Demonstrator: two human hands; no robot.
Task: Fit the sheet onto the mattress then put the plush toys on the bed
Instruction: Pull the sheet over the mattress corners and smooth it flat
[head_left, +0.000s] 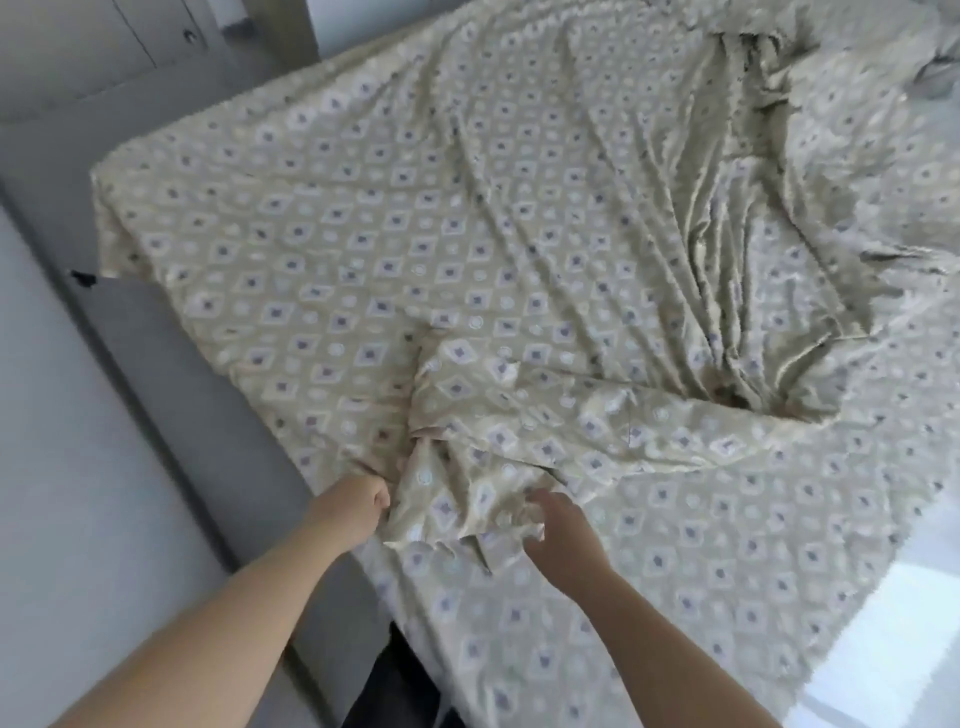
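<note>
A beige sheet (363, 218) with a purple-and-white diamond pattern lies spread over the mattress, flat at the far left and bunched in deep folds at the right. A doubled-over fold runs across the near part. My left hand (358, 501) grips the sheet's near edge by the bed's left side, fingers curled into the cloth. My right hand (563, 525) rests on a crumpled bunch of the same fold a little to the right, fingers curled down into the fabric. No plush toys are in view.
A grey padded bed frame (171, 374) runs along the bed's left side, with a pale wall (52, 415) beyond it. White cabinet doors (104, 41) stand at the far left. Bright light falls on the sheet at the lower right.
</note>
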